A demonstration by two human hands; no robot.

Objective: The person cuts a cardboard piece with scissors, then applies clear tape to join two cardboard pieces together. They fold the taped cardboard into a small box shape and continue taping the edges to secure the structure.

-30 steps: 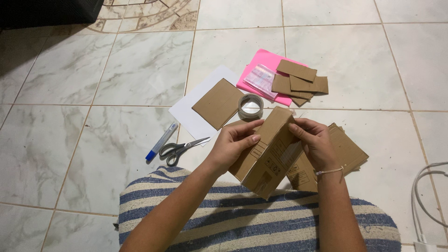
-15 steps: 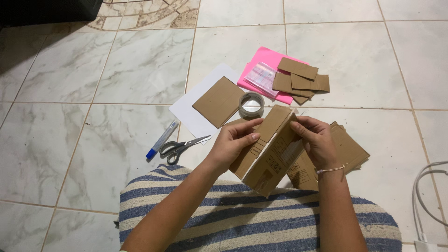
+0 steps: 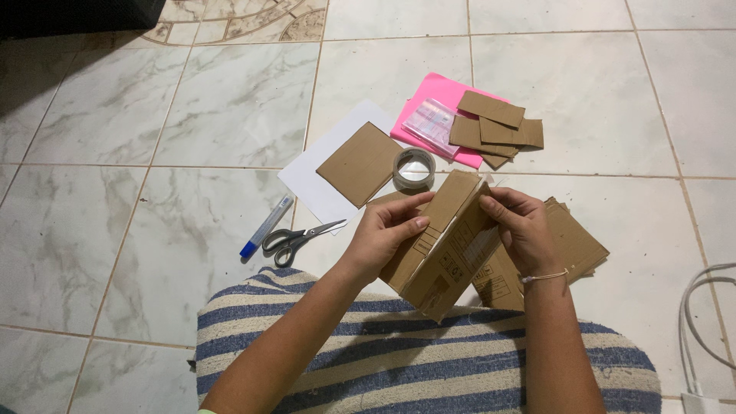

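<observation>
Both hands hold a folded cardboard piece (image 3: 445, 253) above my lap, over a blue-and-white striped cloth (image 3: 429, 360). My left hand (image 3: 387, 234) grips its left side with the thumb across the top face. My right hand (image 3: 525, 230) pinches the upper right edge, where clear tape shines on the cardboard. A thin band circles my right wrist. The cardboard's underside is hidden.
On the tiled floor lie a roll of clear tape (image 3: 414, 169), a cardboard square (image 3: 360, 163) on white paper (image 3: 322, 184), scissors (image 3: 295, 239), a blue-capped marker (image 3: 264, 227), pink paper (image 3: 433, 115) with cardboard scraps (image 3: 494, 126), flat cardboard (image 3: 575, 245), and a white cable (image 3: 701, 330).
Both hands keep hold of the cardboard piece. The fingers have shifted only slightly along its edges; nothing on the floor has moved.
</observation>
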